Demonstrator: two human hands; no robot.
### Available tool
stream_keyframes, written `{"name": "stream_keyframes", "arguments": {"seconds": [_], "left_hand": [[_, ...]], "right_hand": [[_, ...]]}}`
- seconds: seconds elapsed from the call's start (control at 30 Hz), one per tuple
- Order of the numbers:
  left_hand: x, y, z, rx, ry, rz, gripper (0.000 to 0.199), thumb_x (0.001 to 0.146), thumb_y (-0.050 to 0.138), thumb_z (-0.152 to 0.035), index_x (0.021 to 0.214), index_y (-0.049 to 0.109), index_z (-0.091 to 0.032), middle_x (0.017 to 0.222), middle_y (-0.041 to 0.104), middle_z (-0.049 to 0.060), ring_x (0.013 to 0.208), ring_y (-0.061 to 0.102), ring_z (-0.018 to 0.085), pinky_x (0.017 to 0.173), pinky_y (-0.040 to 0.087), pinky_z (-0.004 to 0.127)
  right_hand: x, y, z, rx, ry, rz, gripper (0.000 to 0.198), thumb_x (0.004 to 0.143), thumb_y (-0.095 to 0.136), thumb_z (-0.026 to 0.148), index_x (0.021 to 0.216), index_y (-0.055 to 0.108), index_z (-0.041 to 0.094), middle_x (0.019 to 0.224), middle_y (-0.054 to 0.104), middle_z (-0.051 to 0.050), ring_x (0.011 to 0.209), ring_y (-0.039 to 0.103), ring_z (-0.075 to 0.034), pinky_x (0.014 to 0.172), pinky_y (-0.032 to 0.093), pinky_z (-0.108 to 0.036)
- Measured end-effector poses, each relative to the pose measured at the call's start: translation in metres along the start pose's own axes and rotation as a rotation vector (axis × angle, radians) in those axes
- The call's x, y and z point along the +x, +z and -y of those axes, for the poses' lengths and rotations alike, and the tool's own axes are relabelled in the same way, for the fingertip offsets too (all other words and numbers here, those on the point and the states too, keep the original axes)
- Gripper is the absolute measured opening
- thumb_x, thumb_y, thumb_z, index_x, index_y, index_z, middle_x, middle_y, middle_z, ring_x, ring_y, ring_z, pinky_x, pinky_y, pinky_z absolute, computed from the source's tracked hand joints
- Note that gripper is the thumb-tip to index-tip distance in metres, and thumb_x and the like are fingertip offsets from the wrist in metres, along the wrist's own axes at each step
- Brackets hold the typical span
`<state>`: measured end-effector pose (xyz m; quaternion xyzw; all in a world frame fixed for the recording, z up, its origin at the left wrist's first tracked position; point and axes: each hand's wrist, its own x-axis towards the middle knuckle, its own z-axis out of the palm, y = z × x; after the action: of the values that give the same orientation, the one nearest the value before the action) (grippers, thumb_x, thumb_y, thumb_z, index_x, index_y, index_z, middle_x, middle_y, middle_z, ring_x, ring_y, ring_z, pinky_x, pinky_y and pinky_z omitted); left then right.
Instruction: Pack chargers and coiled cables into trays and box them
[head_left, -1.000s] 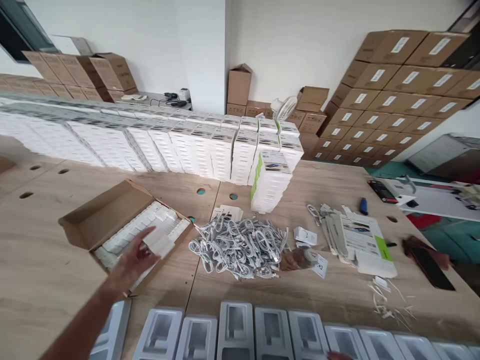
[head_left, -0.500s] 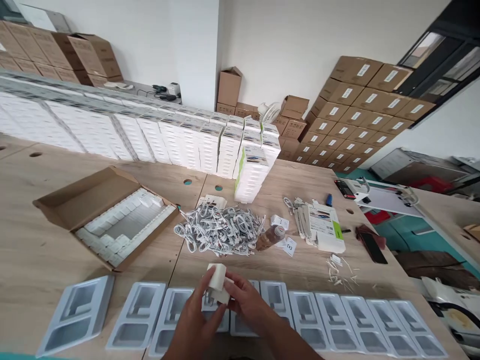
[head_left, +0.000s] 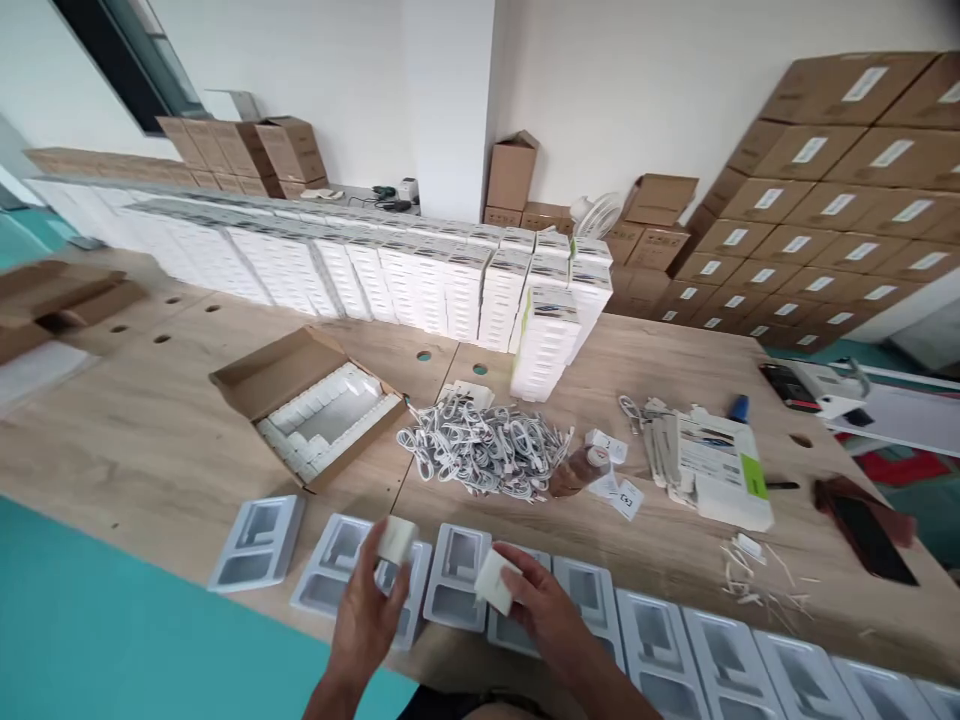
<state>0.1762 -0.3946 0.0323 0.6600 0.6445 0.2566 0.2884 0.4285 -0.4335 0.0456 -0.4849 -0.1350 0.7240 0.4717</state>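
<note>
My left hand [head_left: 366, 606] grips a white power adapter [head_left: 398, 540] between thumb and fingers, over the left part of a row of grey plastic trays. A second white power adapter [head_left: 495, 583] is pinched in my right hand [head_left: 551, 612], further right along the row. Between the two hands lies a two-compartment tray [head_left: 459, 530]. Just behind them is a heap of bundled white cables [head_left: 487, 447]. To the left an open cardboard box [head_left: 330, 470] holds several white blocks like these, with a gap in the middle.
Tall stacks of white product boxes [head_left: 551, 350] line the table's back. A brown bottle [head_left: 581, 470], printed cards [head_left: 627, 499], a flattened carton [head_left: 720, 460], plastic scraps [head_left: 750, 580] and a phone [head_left: 874, 540] lie to the right. Brown cartons [head_left: 795, 200] stand beyond.
My hands were together with both adapters close to each other; now they are apart, one adapter in each. The view has swung left, showing more table and floor on that side.
</note>
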Motion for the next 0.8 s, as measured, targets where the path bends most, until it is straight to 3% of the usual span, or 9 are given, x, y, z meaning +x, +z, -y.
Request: {"name": "stream_keyframes", "arguments": {"seconds": [0.03, 0.13, 0.23, 0.37, 0.53, 0.67, 0.8], "left_hand": [[0.001, -0.005, 0.018, 0.065, -0.032, -0.051, 0.062, 0.093, 0.044, -0.041, 0.149, 0.026, -0.025, 0.143, 0.052, 0.015, 0.121, 0.059, 0.029, 0.102, 0.046, 0.048], [0.006, -0.012, 0.071, 0.256, -0.117, -0.156, 0.058, 0.092, 0.042, -0.038, 0.146, 0.034, -0.018, 0.135, 0.059, 0.018, 0.126, 0.053, 0.035, 0.115, 0.013, 0.064], [0.014, -0.003, 0.106, 0.375, -0.142, -0.196, 0.056, 0.095, 0.035, -0.036, 0.147, 0.033, -0.015, 0.138, 0.056, 0.020, 0.135, 0.044, 0.034, 0.115, -0.001, 0.064], [0.021, 0.013, 0.124, 0.455, -0.117, -0.182, 0.059, 0.097, 0.032, -0.035, 0.153, 0.020, -0.021, 0.150, 0.046, 0.016, 0.144, 0.030, 0.030, 0.115, 0.000, 0.061], [0.020, 0.015, 0.130, 0.513, -0.073, -0.152, 0.061, 0.097, 0.029, -0.040, 0.155, 0.016, -0.023, 0.161, 0.023, 0.018, 0.146, 0.025, 0.035, 0.114, 0.006, 0.063], [0.019, 0.014, 0.134, 0.520, -0.016, -0.094, 0.056, 0.098, 0.025, -0.038, 0.152, 0.028, -0.022, 0.159, 0.030, 0.014, 0.148, 0.021, 0.029, 0.117, 0.005, 0.055], [0.024, 0.011, 0.137, 0.483, -0.004, -0.041, 0.057, 0.095, 0.033, -0.044, 0.146, 0.043, -0.020, 0.157, 0.035, 0.013, 0.147, 0.021, 0.030, 0.118, 0.003, 0.055]], "right_hand": [[0.000, -0.006, -0.003, 0.016, 0.012, -0.025, 0.055, 0.069, 0.080, 0.048, 0.117, 0.068, 0.024, 0.104, 0.070, -0.005, 0.091, 0.062, -0.020, 0.085, 0.048, -0.035], [-0.002, -0.021, -0.011, 0.049, 0.057, -0.059, 0.055, 0.068, 0.081, 0.048, 0.117, 0.068, 0.025, 0.103, 0.070, -0.005, 0.092, 0.062, -0.021, 0.082, 0.050, -0.034], [-0.006, -0.028, -0.018, 0.046, 0.085, -0.058, 0.053, 0.069, 0.081, 0.047, 0.116, 0.069, 0.027, 0.103, 0.070, -0.005, 0.092, 0.063, -0.021, 0.081, 0.050, -0.034], [-0.012, -0.032, -0.021, 0.040, 0.081, -0.065, 0.048, 0.073, 0.078, 0.045, 0.116, 0.068, 0.027, 0.103, 0.070, -0.004, 0.093, 0.062, -0.020, 0.082, 0.050, -0.034], [-0.013, -0.035, -0.022, 0.034, 0.075, -0.103, 0.050, 0.073, 0.078, 0.046, 0.118, 0.067, 0.028, 0.102, 0.070, -0.004, 0.087, 0.063, -0.018, 0.078, 0.051, -0.032], [-0.011, -0.030, -0.023, 0.047, 0.078, -0.118, 0.051, 0.071, 0.080, 0.045, 0.116, 0.068, 0.026, 0.100, 0.070, -0.004, 0.086, 0.063, -0.018, 0.078, 0.051, -0.032], [-0.010, -0.023, -0.021, 0.042, 0.085, -0.088, 0.051, 0.072, 0.079, 0.044, 0.118, 0.067, 0.025, 0.103, 0.070, -0.005, 0.088, 0.063, -0.019, 0.080, 0.051, -0.033]]}}
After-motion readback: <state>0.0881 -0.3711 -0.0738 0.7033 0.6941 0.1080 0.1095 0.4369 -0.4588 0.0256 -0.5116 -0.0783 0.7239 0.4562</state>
